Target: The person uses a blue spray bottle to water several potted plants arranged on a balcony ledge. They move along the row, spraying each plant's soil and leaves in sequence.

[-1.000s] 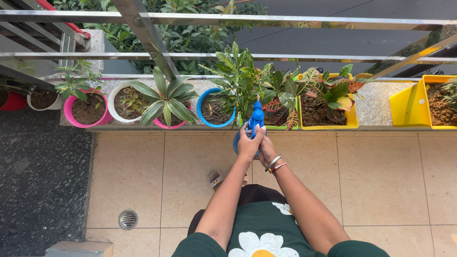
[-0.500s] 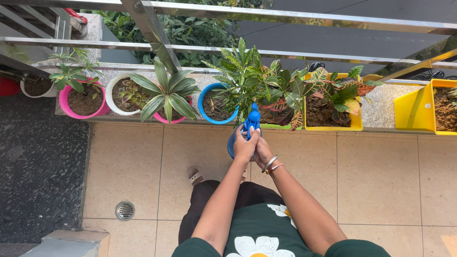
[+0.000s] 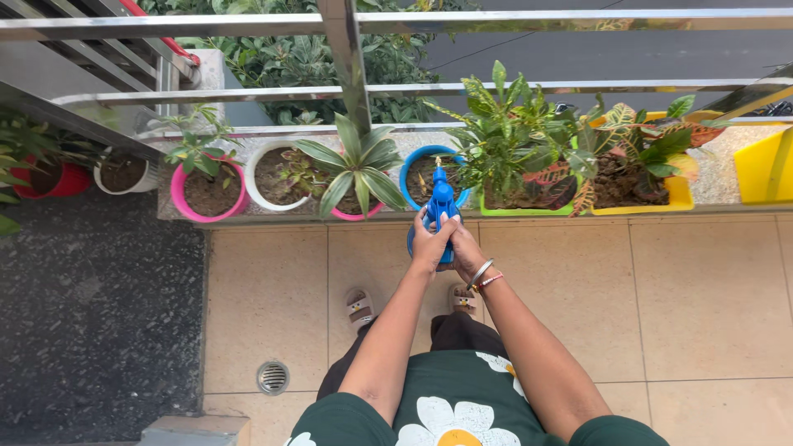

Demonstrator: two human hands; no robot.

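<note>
Both my hands grip a blue spray bottle [image 3: 441,205] held out in front of me, nozzle pointing at the blue pot [image 3: 417,164] on the ledge. My left hand [image 3: 429,244] wraps the bottle's left side. My right hand [image 3: 463,250], with bangles at the wrist, closes on its right side. The bottle's lower body is mostly hidden by my fingers. Right of the blue pot stands a bushy croton in a green planter [image 3: 516,208].
A row of potted plants lines the ledge under a steel railing [image 3: 578,21]: pink pot [image 3: 206,194], white pot [image 3: 263,177], spiky plant [image 3: 355,165], yellow planters [image 3: 661,194]. A floor drain [image 3: 273,377] sits at lower left. Dark stone flooring lies left of the beige tiles.
I have stepped left along the ledge, so the pots appear shifted right. The spray bottle, which was in front of the croton, now points at the blue pot. Both hands still hold it.
</note>
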